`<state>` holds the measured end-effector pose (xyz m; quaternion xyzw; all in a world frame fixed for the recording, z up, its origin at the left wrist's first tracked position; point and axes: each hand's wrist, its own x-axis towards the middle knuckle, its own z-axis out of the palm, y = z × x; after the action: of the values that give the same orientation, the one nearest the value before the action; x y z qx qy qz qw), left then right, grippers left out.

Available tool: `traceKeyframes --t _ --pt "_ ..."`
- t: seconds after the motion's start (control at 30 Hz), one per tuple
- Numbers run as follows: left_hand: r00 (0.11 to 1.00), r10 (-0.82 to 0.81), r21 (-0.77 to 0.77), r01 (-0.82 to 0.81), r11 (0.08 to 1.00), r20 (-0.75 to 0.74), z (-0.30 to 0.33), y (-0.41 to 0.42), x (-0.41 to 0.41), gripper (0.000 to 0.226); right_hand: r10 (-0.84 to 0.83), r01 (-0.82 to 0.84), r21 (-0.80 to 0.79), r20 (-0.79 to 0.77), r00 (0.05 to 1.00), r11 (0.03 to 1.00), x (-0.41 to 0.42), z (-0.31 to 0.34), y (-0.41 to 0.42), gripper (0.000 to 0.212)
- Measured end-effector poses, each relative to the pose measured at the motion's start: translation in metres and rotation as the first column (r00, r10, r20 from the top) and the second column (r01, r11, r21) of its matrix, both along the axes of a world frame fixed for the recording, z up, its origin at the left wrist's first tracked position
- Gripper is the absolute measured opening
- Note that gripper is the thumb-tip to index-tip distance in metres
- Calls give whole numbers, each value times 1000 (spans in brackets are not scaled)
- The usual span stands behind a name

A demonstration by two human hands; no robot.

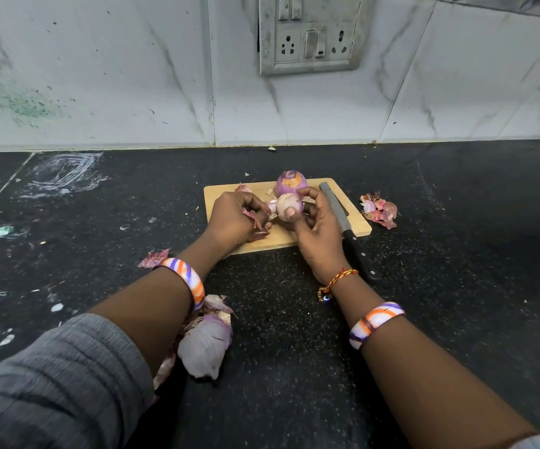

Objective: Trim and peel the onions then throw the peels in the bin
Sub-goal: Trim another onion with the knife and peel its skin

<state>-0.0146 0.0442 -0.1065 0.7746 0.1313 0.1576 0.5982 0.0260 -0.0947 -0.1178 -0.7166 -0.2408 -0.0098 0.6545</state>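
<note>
A small pale onion [289,206] is gripped in my right hand [319,231] just above the wooden cutting board [357,222]. My left hand [234,222] is closed on a strip of reddish peel [255,220] beside that onion. A second, purple onion [291,183] sits at the board's far edge, touching the held one. A knife [340,215] with a black handle lies along the board's right side, its handle off the near edge.
A pile of peels [379,210] lies right of the board. More peels and a large pale onion skin [205,343] lie on the black counter under my left forearm. A tiled wall with a socket panel [310,34] stands behind. No bin is in view.
</note>
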Motion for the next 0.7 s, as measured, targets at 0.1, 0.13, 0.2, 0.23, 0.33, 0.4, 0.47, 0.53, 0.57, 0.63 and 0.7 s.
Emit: traceKeyframes --t 0.1,0.13,0.2,0.23,0.33,0.4,0.47,0.53,0.57,0.63,0.7 --pt "1000 -24 41 23 999 20 1 1 -2 24 2 -2 3 27 1000 1000 1 -2 1 40" --pt "999 -37 58 36 998 23 1 1 -2 24 6 -7 22 25 1000 1000 1 -2 1 39" --pt "998 -62 52 61 997 15 3 0 -4 23 -5 5 62 6 1000 998 1 -3 2 35" --pt "998 -66 43 66 997 9 4 -1 -5 22 -18 19 84 -7 1000 996 1 -3 2 32" --pt "998 -56 54 56 997 5 5 -3 -6 23 -36 54 183 -102 994 982 3 -1 1 25" --pt "997 -70 64 68 996 21 7 -5 -8 19 -31 77 260 -179 983 962 4 1 0 22" --pt "995 -88 103 83 991 48 9 -7 -8 19 -26 104 331 -232 972 938 4 2 0 20" --pt "994 -89 95 84 992 55 11 -9 -9 17 -11 118 394 -264 964 912 5 2 -1 17" --pt "995 -81 76 76 994 58 12 -9 -9 20 -9 122 411 -267 964 903 5 3 -1 17" --pt "998 -51 18 50 999 49 11 -8 -8 33 -3 113 425 -252 968 898 5 4 -2 18" --pt "999 -39 -30 40 999 31 11 -6 -8 36 11 81 416 -214 977 906 4 3 -3 25"
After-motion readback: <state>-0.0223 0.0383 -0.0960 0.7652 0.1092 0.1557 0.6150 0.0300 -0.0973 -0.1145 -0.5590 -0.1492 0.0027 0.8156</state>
